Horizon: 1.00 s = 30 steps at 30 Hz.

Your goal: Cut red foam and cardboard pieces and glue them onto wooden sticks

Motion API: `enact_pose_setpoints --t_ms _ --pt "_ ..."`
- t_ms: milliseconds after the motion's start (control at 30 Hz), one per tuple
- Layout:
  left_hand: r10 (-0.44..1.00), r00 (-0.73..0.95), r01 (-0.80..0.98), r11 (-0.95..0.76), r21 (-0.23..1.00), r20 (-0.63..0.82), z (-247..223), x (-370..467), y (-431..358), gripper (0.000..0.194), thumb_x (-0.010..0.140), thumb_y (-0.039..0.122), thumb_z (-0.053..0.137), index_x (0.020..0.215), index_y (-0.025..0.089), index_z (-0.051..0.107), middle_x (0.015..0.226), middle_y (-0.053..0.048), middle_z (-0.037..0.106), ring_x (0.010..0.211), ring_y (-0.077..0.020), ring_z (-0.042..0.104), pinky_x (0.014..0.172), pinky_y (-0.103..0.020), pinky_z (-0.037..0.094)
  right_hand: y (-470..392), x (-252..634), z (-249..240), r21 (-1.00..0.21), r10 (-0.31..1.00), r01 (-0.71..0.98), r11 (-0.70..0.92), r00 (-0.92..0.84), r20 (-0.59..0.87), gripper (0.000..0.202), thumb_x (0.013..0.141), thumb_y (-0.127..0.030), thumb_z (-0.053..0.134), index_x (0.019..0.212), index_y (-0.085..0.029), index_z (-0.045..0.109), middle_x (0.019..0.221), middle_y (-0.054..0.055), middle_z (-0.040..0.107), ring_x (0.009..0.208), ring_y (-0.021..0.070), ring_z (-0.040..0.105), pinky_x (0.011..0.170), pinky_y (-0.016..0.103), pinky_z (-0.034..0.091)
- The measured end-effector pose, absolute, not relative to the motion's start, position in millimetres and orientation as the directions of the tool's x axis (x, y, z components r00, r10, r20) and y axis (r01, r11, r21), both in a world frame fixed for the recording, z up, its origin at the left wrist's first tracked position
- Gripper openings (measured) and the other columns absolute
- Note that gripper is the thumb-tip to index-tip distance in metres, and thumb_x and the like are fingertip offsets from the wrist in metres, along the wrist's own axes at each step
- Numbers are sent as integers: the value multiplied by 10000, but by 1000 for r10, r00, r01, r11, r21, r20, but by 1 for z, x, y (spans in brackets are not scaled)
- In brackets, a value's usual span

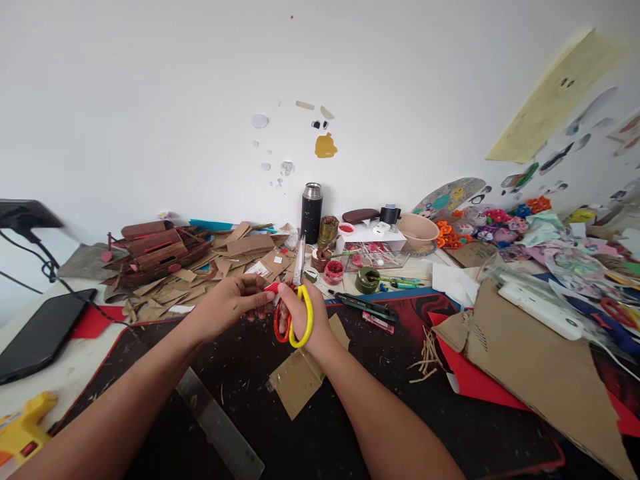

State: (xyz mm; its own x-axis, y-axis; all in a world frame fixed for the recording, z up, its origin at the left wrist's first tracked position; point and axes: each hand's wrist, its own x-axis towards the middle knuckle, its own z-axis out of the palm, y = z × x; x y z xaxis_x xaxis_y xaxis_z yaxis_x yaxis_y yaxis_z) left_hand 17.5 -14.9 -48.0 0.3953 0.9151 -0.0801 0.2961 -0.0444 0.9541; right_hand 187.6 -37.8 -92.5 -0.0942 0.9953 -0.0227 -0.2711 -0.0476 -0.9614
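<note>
Scissors (303, 292) with one yellow and one red handle loop are in my right hand (313, 323), blades pointing up and away from me. My left hand (230, 303) pinches a small red piece (273, 287) between thumb and fingers, close beside my right hand. The red piece's far end reaches toward my right thumb; whether both hands touch it I cannot tell. Below the hands, a bent piece of brown cardboard (296, 383) lies on the dark mat (380, 413). A metal ruler (220, 427) rests under my left forearm.
Cardboard scraps (255, 247) and a brown model boat (160, 250) lie at the back left. Behind my hands stand a black flask (312, 217) and paint jars. A utility knife (363, 305) lies right of them. Large cardboard (540, 380) covers the right; a yellow glue gun (30, 427) sits front left.
</note>
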Motion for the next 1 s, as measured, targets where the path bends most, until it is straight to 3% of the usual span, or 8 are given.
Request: enact_pose_setpoints --t_ms 667,833,1000 --pt "915 388 290 -4 957 -114 -49 17 -14 526 715 702 873 773 208 702 665 9 675 587 -164 607 579 -293 506 -37 188 -93 -964 994 -262 -50 -103 -23 307 900 -515 666 939 -249 518 480 -134 500 297 112 473 308 200 406" --pt "902 411 281 9 960 -129 -52 10 -12 519 806 705 813 856 195 734 701 -16 697 617 -179 632 600 -300 506 -39 189 -90 -968 994 -246 -48 -103 -23 341 901 -549 673 961 -246 528 476 -129 508 308 119 489 315 202 409" --pt "911 394 286 4 958 -121 -53 9 -11 509 820 695 806 810 192 726 682 -13 676 618 -180 631 606 -301 501 -38 189 -91 -965 994 -256 -65 -106 -39 348 890 -548 690 947 -250 520 483 -132 507 304 113 479 309 198 403"
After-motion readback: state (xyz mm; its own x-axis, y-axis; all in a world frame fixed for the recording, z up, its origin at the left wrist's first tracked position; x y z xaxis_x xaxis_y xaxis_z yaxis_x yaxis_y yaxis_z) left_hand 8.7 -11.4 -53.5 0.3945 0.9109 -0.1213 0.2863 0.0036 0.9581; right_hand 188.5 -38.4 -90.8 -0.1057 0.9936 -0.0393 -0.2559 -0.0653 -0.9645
